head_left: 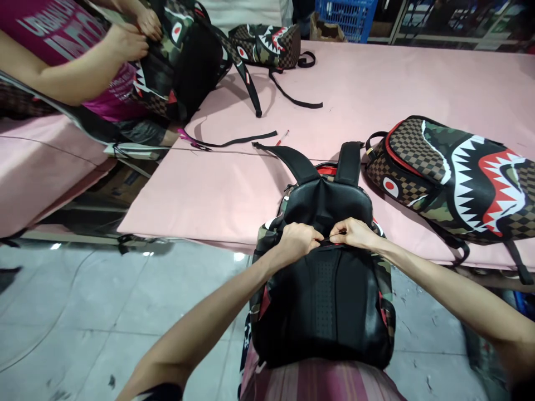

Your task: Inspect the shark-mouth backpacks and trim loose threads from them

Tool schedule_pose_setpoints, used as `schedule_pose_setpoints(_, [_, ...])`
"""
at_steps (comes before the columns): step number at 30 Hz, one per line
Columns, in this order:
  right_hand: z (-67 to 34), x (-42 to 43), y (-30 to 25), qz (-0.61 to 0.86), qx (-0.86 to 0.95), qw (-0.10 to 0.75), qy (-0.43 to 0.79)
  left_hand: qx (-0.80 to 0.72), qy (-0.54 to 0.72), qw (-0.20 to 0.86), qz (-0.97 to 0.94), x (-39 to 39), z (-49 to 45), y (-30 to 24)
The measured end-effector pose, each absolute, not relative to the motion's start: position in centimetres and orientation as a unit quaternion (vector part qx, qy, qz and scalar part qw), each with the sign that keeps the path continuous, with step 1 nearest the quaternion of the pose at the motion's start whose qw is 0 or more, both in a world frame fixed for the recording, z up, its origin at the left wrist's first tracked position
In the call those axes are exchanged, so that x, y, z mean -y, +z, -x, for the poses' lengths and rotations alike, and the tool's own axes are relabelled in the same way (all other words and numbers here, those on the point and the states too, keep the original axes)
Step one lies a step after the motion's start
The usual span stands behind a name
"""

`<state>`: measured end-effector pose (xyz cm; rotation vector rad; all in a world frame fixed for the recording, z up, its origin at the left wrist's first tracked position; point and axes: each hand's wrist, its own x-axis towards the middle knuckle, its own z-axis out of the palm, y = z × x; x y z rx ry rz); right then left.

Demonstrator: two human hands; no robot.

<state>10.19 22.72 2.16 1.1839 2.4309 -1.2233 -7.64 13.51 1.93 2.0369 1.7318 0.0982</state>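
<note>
Backpack [321,301] has both hands [297,239] pinched closed on its back panel [355,278], apparently gripping a zip [327,241].

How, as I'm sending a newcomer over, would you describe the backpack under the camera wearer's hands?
Find the near edge of the pink table. There the left hand and right hand almost meet on the backpack. Unlike the shark-mouth bag lying to its right, it shows a mostly black back, with two black shoulder straps pointing over the table.
</note>
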Motion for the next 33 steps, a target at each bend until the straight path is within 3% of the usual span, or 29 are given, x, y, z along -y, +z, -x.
schedule_pose_setpoints(3, [-10.5, -22.8, 2.3, -0.381, -0.827, 0.089, -0.405, -0.607, -0.022, 0.284, -0.742, -15.9, 7.9, 2.6])
schedule_pose_setpoints(12, [-11.6, -22.7, 2.8, -0.431, -0.858, 0.088, -0.264, -0.591, -0.038, 0.193, -0.782, -15.3, 5.8, 2.0])
schedule_pose_setpoints(20, [-11.4, -21.8, 2.6, -0.46, -0.836, 0.097, -0.281, -0.703, -0.013, 0.119, -0.701, -12.9, 4.6, 0.5])
schedule_pose_setpoints(33, [-9.3, -21.8, 3.0, -0.465, -0.823, 0.111, -0.307, -0.771, 0.011, 0.125, -0.624, -12.5, 4.6, -0.1])
